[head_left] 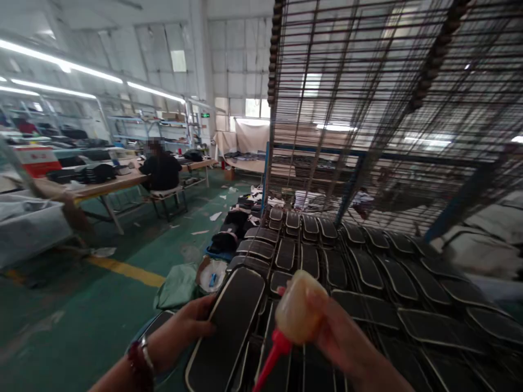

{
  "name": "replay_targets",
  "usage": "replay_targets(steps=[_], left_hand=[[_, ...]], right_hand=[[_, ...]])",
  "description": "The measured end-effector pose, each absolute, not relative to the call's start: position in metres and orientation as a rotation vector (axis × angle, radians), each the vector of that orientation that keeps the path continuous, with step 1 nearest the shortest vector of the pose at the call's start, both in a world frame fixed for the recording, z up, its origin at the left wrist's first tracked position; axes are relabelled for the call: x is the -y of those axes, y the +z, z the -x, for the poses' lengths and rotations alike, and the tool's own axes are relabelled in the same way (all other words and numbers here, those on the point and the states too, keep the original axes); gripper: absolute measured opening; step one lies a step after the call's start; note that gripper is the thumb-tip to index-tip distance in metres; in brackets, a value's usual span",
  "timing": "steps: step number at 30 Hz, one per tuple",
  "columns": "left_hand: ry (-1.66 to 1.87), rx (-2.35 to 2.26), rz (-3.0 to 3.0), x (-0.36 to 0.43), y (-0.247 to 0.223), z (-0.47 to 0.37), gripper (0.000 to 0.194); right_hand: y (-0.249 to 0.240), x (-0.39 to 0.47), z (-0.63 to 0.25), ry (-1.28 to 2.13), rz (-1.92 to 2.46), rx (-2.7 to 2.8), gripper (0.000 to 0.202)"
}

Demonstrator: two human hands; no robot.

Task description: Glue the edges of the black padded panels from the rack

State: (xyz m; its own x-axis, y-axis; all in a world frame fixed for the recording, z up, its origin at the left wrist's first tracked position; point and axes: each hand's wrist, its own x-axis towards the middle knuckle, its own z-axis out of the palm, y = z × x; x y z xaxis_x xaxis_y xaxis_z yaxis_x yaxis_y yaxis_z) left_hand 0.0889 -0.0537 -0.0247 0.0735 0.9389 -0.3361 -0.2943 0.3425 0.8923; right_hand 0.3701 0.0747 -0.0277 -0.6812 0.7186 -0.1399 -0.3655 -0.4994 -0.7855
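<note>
While the left hand (180, 332) pinches the left edge of a pale-bordered dark panel (231, 321), thumb on top, the right hand (337, 332) is wrapped around a yellowish squeeze bottle (300, 307), red nozzle (274, 356) angled down-left. Panel sits at the left side of the wire-shelf rack (460, 201), beside rows of similar panels (365, 269); bottle's over those rows, just right of it. Nozzle tip runs to the bottom frame edge, can't tell if it touches anything.

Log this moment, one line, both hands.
left hand: holding dark panel | right hand: gripping bottle, red nozzle downward | nearby: similar panels
</note>
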Motion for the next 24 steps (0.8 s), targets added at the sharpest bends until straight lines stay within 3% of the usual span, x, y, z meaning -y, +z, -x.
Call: replay_targets(steps=[7,17,24], left_hand=[[0.858,-1.066,-0.901,0.055,-0.005,-0.083,0.046],[0.809,-1.012,-0.858,0.05,-0.001,-0.087,0.05],[0.842,-0.951,-0.794,0.048,-0.002,-0.094,0.038]], right_hand=[[0.02,-0.103,-0.399,1.609,0.618,1.097,0.044],[0.018,-0.098,-0.401,1.497,0.587,1.183,0.043],[-0.003,-0.097,-0.401,1.528,0.66,0.901,0.043]])
